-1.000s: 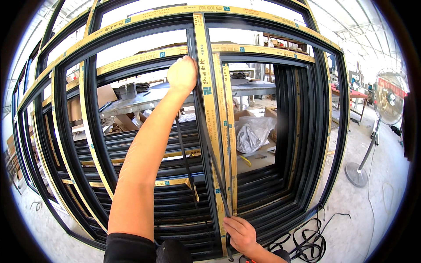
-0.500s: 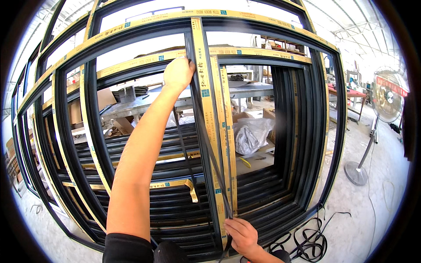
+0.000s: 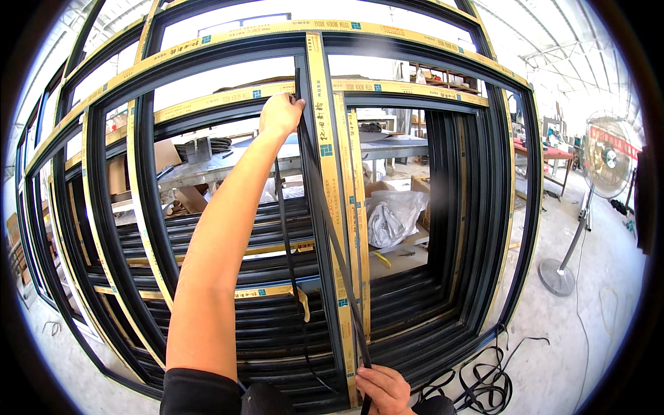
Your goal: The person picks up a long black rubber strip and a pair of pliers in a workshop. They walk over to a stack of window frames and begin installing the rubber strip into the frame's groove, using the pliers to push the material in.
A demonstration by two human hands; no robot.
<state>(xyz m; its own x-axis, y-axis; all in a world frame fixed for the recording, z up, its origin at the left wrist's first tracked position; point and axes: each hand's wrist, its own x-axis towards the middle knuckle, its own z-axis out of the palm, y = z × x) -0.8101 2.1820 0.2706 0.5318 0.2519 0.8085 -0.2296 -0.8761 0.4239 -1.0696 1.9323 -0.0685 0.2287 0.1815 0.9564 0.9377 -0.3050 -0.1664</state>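
A black window frame (image 3: 537, 207) with yellow protective tape stands upright before me, split by a vertical bar (image 3: 325, 149). High on the bar's left side, my left hand (image 3: 282, 114) is closed, pinching a flexible black strip (image 3: 337, 252) that looks like rubber gasket. From there the strip slants down across the bar to my right hand (image 3: 384, 389), whose fingers are closed around it near the bottom. A short piece sticks up above my left fingers. Another thin black strand (image 3: 285, 228) hangs loosely behind my left forearm. Whether the strip sits in a groove I cannot tell.
More black frames (image 3: 456, 207) are stacked behind this one. Loose black strip (image 3: 487, 380) lies coiled on the floor at lower right, with a standing fan (image 3: 609, 159) beyond. A workbench (image 3: 228, 158) and a white plastic bag (image 3: 394, 218) show through the openings.
My left hand has come down slightly, and more strip shows above its fingers. My right hand has shifted a little lower. The loose strand has swung slightly.
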